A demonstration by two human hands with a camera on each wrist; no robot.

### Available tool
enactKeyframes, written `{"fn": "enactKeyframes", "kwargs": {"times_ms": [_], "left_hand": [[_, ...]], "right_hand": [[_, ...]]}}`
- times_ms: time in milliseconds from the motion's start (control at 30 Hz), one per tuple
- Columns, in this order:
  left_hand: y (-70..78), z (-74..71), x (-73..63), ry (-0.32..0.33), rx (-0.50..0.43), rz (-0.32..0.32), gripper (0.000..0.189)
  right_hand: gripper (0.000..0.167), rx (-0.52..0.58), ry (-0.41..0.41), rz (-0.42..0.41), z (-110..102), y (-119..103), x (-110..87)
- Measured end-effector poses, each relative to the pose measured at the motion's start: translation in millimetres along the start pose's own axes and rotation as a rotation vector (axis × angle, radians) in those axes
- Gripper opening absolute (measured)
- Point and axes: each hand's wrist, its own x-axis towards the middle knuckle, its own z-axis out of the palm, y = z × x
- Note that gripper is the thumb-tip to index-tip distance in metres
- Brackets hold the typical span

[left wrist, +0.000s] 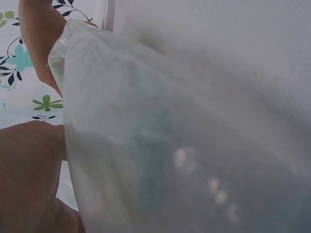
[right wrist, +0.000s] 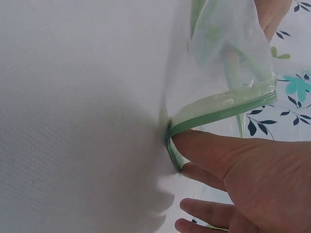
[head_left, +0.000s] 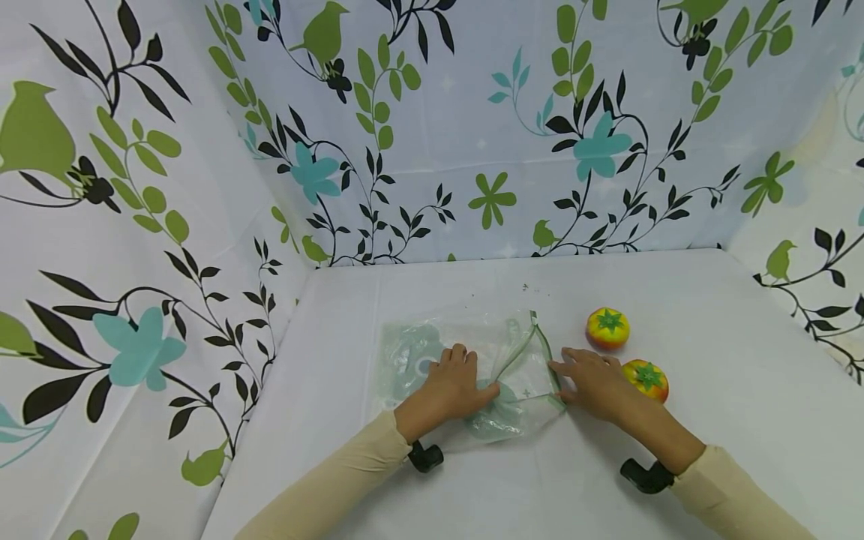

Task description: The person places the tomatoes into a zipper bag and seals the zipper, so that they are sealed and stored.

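Observation:
A clear zip bag (head_left: 496,416) with a green zip strip lies across the middle of the table, its mouth spread apart on the right side. Over its near part is my left hand (head_left: 454,386), which grips the plastic with fingers bent. The bag fills most of the left wrist view and hides those fingertips. My right hand (head_left: 594,384) pinches the mouth's edge with thumb and forefinger. In the right wrist view the green strip (right wrist: 218,116) runs up to the thumb (right wrist: 204,150), while the other fingers are spread below it.
Two red-and-yellow toy tomatoes with green leaf tops stand to the right: one tomato (head_left: 607,328) beyond my right hand, the other tomato (head_left: 646,380) beside the wrist. The white table (head_left: 337,465) backs onto a patterned cloth (head_left: 432,150) with birds and leaves.

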Motion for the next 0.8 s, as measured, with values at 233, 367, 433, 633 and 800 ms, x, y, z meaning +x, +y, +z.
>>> {"fn": "enactKeyframes", "kwargs": {"times_ms": [233, 367, 433, 633, 800], "left_hand": [[-0.8, -1.7, -1.2, -0.01, -0.024, -0.004, 0.072], [-1.1, -1.5, -0.8, -0.012, -0.03, 0.0, 0.071], [-1.7, -1.2, 0.0, -0.013, -0.038, 0.002, 0.07], [-3.7, -2.5, 1.4, -0.033, -0.054, -0.001, 0.07], [-4.9, -3.3, 2.3, -0.039, -0.056, 0.0, 0.069]], "right_hand": [[0.056, 0.036, 0.002, -0.003, -1.9, -0.8, -1.2], [0.057, 0.034, 0.007, -0.019, -2.1, 0.9, -0.5], [0.056, 0.041, 0.017, -0.026, -2.4, 1.9, -0.2], [0.055, 0.123, 0.098, -0.011, -10.5, 2.5, -5.3], [0.058, 0.207, 0.164, 0.013, -22.0, 10.2, -13.0]]}}
